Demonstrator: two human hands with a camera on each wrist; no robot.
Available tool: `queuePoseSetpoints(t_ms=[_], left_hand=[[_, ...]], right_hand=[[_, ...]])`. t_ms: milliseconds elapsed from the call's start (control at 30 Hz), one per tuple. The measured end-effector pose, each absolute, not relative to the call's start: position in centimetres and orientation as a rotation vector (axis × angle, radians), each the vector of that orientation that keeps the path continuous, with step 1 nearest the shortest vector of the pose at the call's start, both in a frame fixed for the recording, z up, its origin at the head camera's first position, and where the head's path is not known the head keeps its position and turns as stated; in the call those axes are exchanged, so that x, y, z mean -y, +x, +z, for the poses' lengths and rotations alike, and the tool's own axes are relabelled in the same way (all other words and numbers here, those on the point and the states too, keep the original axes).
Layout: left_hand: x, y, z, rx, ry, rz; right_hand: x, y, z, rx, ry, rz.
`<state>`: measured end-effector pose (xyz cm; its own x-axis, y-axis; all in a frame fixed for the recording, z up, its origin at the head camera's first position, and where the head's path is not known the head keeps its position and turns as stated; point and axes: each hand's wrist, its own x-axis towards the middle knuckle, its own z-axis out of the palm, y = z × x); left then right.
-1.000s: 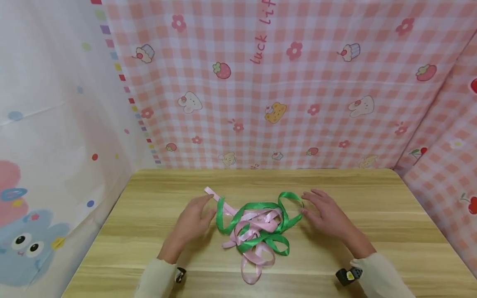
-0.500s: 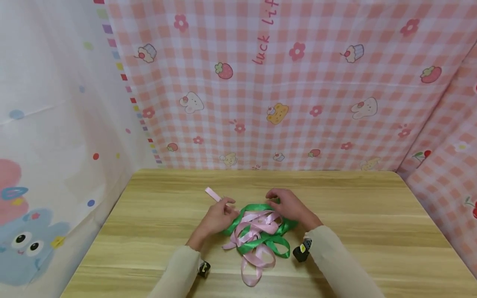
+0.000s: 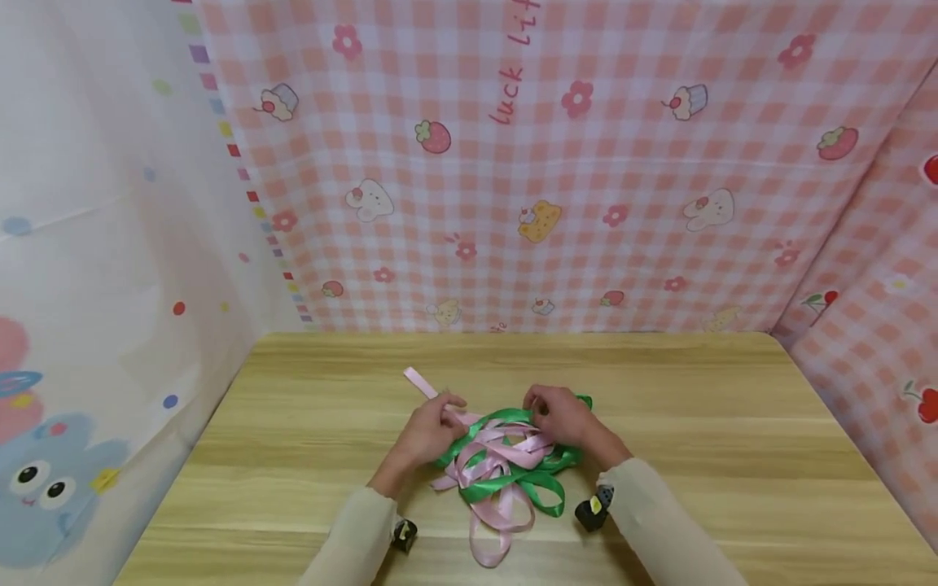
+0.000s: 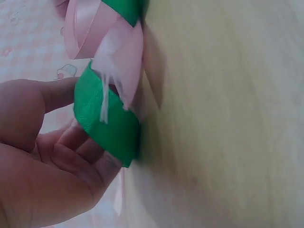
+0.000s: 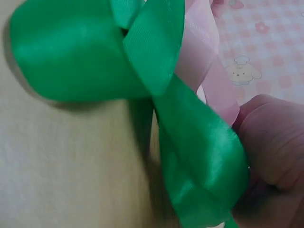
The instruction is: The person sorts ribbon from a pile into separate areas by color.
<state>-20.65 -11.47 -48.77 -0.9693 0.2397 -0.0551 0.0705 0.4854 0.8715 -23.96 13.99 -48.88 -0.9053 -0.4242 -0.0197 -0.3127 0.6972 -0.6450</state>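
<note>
"What are the fingers doing?"

"On the left hand (image 3: 427, 431), they're loosely curved, with the thumb standing apart from them, and they touch a strand of green satin ribbon (image 4: 116, 133). The right hand (image 3: 564, 417) has its fingers bent over the opposite side of the tangle. Ribbon hides part of them, so I can't tell whether they grip anything."

"Where do the ribbons lie?"

"In a loose heap between the hands, on the wood-grain table (image 3: 293, 456). The pink satin ribbon (image 3: 504, 449) winds in and out of the green one. A pink loop spreads towards the person, with a green loop near it, and one pink end pokes out past the left hand, towards the back."

"And farther out?"

"Cream sleeves (image 3: 352, 529) cover the forearms, and a small black device (image 3: 593, 510) sits by each wrist. Behind the table hangs a pink gingham cloth (image 3: 623, 252) printed with strawberries, cupcakes and flowers. At the left is a white cloth (image 3: 110, 268) with coloured dots and a blue cartoon figure (image 3: 54, 513)."
</note>
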Motion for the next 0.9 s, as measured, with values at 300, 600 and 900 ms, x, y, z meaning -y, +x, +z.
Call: queuePoseSetpoints(t_ms=[300, 600, 900], left_hand=[[11.8, -20.8, -46.5, -2.343, 0.165, 1.805], [12.6, -20.3, -42.6, -2.216, 0.339, 1.826], [14.2, -20.0, -39.2, -2.516, 0.637, 1.585]], right_hand=[[-14.0, -22.6, -47.5, -2.769, -0.583, -1.22], [-15.1, -21.7, -45.4, -2.362, -0.605, -1.561], [-16.2, -21.1, -42.5, -1.969, -0.631, -1.573]])
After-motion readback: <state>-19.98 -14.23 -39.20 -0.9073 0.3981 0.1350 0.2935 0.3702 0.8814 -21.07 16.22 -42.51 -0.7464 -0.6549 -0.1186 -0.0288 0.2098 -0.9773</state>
